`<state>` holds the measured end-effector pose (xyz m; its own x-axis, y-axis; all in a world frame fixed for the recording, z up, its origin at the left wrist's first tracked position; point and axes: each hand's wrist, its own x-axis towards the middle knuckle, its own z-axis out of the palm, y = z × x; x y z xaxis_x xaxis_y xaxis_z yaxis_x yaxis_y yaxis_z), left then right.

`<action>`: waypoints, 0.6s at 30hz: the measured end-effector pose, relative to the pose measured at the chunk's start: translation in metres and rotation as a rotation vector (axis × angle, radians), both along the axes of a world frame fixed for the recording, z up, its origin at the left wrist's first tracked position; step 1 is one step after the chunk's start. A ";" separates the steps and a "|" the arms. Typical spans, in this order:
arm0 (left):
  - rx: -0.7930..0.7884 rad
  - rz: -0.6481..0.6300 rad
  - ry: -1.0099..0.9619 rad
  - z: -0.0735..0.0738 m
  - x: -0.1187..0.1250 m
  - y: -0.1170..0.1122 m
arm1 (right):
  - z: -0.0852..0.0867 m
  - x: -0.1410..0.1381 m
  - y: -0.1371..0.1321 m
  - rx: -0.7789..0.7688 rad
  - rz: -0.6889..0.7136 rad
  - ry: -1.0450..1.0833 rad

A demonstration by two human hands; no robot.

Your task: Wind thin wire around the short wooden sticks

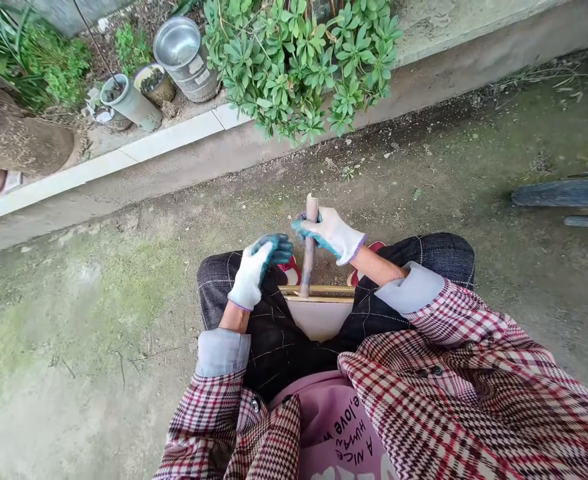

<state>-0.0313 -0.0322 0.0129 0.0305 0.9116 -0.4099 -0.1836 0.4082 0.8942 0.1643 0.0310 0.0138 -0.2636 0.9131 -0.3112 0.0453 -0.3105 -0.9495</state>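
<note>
My right hand (331,233), in a white glove with a blue-green coated palm, is closed around a short, pale brownish-grey stick (309,260) that looks like wood. The stick stands almost straight up and down in the view, its lower end overlapping the gold-edged front of the seat (319,313) between my legs. Close by on the left, my left hand (264,267) wears a matching glove. Its fingers are stretched out toward the stick with a gap between, and it holds nothing that I can see.
A raised bed with a tiled edge (174,140) runs across the top. On it stand a leafy bush (304,60), a metal pot (184,57) and a grey-green planter (131,100). A dark wheel-like object (564,193) is at the right. My red shoes (291,272) rest on mossy ground (114,300).
</note>
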 end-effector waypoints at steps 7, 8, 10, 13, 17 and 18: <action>-0.119 -0.214 0.005 0.012 0.043 -0.024 | -0.006 -0.008 -0.005 -0.129 0.032 0.070; -0.137 -0.198 -0.027 0.011 0.041 -0.025 | -0.006 -0.007 -0.006 -0.118 0.077 0.092; -0.151 -0.149 -0.084 0.010 0.033 -0.028 | -0.006 -0.004 -0.005 -0.068 0.190 0.107; -0.151 -0.105 -0.147 0.014 0.017 -0.031 | -0.004 0.000 -0.003 0.035 0.321 0.045; -0.137 -0.086 -0.135 0.016 0.006 -0.028 | 0.002 0.002 -0.005 0.166 0.336 -0.082; -0.127 -0.065 -0.110 0.014 0.005 -0.027 | 0.005 0.002 -0.007 0.214 0.358 -0.148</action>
<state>-0.0261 -0.0588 0.0274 0.1389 0.8471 -0.5129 -0.2467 0.5312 0.8105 0.1663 0.0239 0.0189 -0.5416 0.8204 -0.1835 0.2550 -0.0476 -0.9658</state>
